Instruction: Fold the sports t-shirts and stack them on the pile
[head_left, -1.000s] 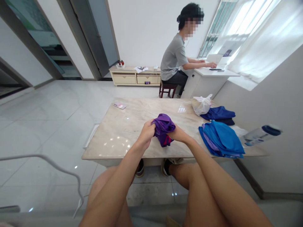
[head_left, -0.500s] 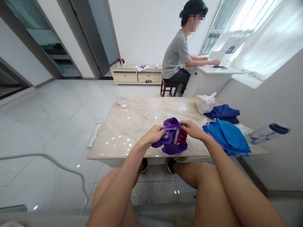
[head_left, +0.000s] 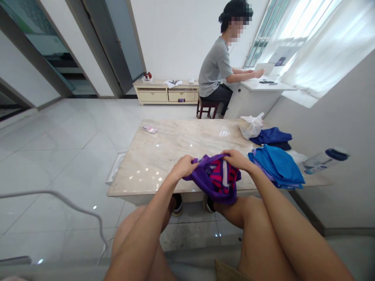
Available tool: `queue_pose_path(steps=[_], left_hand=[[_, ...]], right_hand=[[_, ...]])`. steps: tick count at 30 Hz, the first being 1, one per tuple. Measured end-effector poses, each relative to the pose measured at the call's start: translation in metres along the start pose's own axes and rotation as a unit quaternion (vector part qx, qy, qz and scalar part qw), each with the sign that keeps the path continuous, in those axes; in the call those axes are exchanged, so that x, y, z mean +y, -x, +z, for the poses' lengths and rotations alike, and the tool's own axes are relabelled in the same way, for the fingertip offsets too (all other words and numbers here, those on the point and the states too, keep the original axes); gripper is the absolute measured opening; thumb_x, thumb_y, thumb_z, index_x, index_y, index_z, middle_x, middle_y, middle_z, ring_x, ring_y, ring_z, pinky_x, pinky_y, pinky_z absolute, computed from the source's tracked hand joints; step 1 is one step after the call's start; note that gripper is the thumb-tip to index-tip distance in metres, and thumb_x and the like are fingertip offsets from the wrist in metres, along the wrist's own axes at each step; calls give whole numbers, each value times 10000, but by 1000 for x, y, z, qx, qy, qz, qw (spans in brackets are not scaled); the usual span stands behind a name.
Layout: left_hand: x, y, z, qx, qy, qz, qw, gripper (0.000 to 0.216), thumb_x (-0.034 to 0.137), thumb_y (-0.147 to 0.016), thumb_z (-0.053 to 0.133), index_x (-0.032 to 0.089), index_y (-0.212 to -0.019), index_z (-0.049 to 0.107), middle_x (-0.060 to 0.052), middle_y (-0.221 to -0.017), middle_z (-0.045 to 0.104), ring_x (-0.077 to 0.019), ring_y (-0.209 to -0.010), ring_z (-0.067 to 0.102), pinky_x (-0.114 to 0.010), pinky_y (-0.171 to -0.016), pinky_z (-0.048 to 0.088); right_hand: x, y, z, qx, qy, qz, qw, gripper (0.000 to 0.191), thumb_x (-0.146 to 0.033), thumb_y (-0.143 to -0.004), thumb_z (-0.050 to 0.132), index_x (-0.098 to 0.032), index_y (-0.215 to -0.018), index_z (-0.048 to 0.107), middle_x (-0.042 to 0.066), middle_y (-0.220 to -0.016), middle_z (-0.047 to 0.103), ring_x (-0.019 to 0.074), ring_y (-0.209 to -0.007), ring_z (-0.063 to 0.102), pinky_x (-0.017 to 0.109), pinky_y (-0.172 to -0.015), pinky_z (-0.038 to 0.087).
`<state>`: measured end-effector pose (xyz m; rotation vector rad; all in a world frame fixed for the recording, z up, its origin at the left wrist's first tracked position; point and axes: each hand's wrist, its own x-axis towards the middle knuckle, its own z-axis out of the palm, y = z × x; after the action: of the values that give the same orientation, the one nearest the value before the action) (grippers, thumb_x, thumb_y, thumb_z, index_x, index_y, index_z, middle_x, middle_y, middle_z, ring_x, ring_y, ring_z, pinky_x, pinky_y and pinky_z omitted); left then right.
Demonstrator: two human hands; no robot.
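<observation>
Head view showed both forearms stretched forward, left hand (head_left: 185,167) and right hand (head_left: 237,159) each gripping the purple garment's (head_left: 218,180) top edge over the bench's (head_left: 164,156) near edge.

No text, brand or number can be read. A label with blue print is seen on the bottle (head_left: 322,160) at the right edge of the tabletop (head_left: 175,148), but its lettering is too small to be made out. Pink and red marks on the garment (head_left: 216,179) at the near edge may be print; nothing legible is shown.
</observation>
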<state>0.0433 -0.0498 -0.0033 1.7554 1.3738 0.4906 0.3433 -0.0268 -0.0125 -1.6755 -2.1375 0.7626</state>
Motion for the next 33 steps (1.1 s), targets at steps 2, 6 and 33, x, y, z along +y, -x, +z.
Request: queue_pose_path(steps=[2,6,33], left_hand=[[-7,-4,-17,171,-16,-25,985,315,463,-936,679,202,-791,780,-92,-832,781,-266,-834,711,-336,-790,520],[-18,0,-57,390,-4,-55,919,285,429,-1004,617,206,-947,785,-116,-968,814,-287,-949,738,-352,-877,537],[35,9,-15,249,-149,-18,957,306,157,-943,646,307,-1138,828,-54,-1134,857,-315,-1095,785,-393,-916,580]], right_hand=[[7,-3,-11,188,47,57,979,352,-333,-967,560,-177,-1091,850,152,-1079,825,312,-1012,739,387,-946,548],[21,0,-27,382,65,159,908,445,-377,-1050,474,-141,-1221,812,229,-1137,798,382,-1072,726,443,-951,532],[-78,20,0,147,37,-117,982,235,-460,-1014,712,-236,-1011,784,57,-901,807,242,-814,723,308,-748,452]])
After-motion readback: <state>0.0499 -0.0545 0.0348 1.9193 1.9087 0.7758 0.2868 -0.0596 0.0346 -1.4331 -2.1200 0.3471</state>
